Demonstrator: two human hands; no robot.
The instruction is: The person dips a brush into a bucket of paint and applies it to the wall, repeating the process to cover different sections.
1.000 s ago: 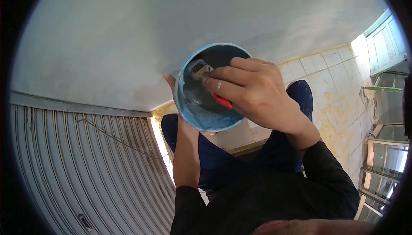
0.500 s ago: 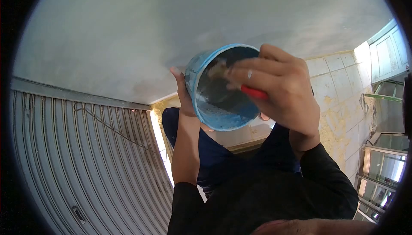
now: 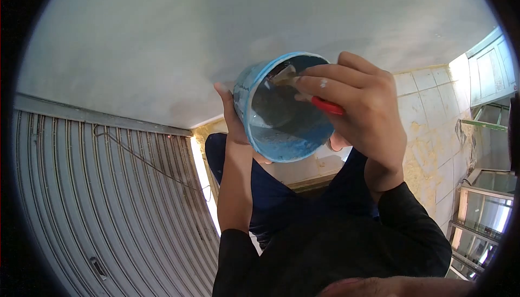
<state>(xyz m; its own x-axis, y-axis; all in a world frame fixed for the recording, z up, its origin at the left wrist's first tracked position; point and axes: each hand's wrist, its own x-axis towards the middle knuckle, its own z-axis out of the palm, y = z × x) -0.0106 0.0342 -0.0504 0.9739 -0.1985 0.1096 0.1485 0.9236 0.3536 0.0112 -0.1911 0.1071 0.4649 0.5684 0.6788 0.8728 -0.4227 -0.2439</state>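
A worn blue bucket (image 3: 292, 152) is tilted with its mouth towards me, in front of the grey wall. My left hand (image 3: 234, 115) grips it from the left side and below, thumb up along its wall; part of the fingers is hidden behind it. In my right hand (image 3: 360, 102), closed, is a paintbrush (image 3: 284, 76) with a red handle end (image 3: 328, 106). Its dark bristle end is inside the bucket, at the upper left of the inner wall. Greyish wet material (image 3: 271, 107) coats the bucket's inside.
A smooth grey wall (image 3: 336, 15) rises close ahead. On the left is a ribbed metal shutter (image 3: 108, 199) with a wire hanging across it. Stained floor tiles (image 3: 428, 96), a pale blue door (image 3: 490, 69) and a glass-fronted frame (image 3: 485, 199) are on the right.
The paintbrush has moved up towards the bucket's upper inner wall. My right hand has shifted slightly right, and the bucket has risen a little.
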